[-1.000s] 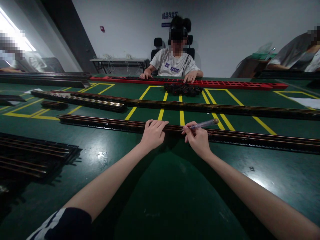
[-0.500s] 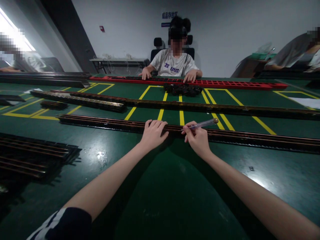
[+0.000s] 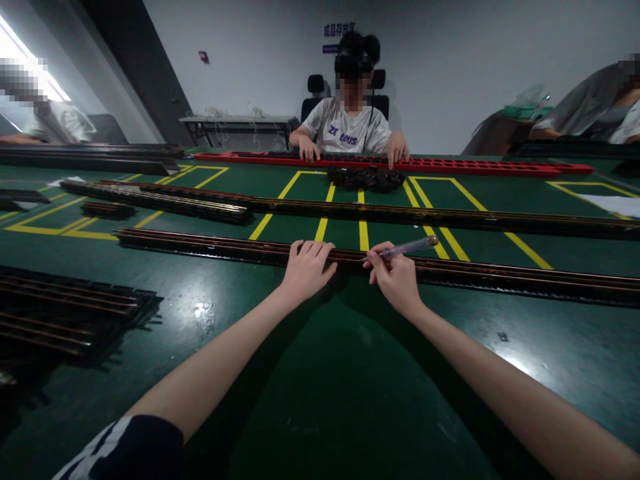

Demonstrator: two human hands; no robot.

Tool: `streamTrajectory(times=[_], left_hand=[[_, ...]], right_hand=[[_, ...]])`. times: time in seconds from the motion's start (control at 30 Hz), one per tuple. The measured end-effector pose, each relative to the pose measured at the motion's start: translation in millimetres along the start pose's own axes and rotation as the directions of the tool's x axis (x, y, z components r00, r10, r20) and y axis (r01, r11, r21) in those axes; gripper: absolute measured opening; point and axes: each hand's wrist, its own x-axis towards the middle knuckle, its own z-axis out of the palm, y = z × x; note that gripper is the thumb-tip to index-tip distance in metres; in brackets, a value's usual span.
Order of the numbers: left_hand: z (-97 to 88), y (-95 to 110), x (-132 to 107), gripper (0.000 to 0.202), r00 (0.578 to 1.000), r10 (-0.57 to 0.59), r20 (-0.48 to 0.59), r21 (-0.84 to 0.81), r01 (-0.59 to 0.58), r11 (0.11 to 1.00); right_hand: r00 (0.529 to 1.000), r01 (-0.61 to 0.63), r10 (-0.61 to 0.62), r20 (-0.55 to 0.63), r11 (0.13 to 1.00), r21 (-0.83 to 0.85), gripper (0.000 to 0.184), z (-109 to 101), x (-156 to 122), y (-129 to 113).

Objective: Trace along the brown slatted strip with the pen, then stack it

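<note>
A long black strip with copper-coloured rods along it (image 3: 215,248) lies across the green table in front of me. My left hand (image 3: 308,268) grips this strip from above, its fingers bent over the far edge and its thumb at the near side. Just to the right, my right hand (image 3: 395,277) is closed around a small screwdriver with a clear handle (image 3: 413,246). The screwdriver slants, handle end up to the right, and its thin tip points down at the strip between my hands. Whether the tip touches the strip I cannot tell.
Behind lies another long dark strip (image 3: 400,214), with a bundle of strips (image 3: 165,199) at its left. More strips (image 3: 70,300) are stacked at near left. Across the table, a person (image 3: 345,127) has both hands at a red slotted rail (image 3: 465,166), near black parts (image 3: 367,179).
The red rail has shifted to the right, and the hands of the person opposite have moved along it. My own hands and the screwdriver stay almost where they were.
</note>
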Motion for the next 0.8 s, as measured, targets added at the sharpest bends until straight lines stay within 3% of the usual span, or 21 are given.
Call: streamTrajectory(times=[0.37,0.8], left_hand=[[4.3,3.1,-2.5,0.033,0.997,0.007,-0.073,0.047,-0.004,0.999],[3.1,4.6,-2.2,0.034,0.999,-0.003,-0.052,0.038,0.005,0.999]], right_hand=[[1.0,0.003,-0.003,-0.01,1.0,-0.005,0.025,0.9,-0.1,-0.4],[1.0,-0.007,0.007,-0.004,1.0,-0.002,0.028,-0.2,-0.3,0.8]])
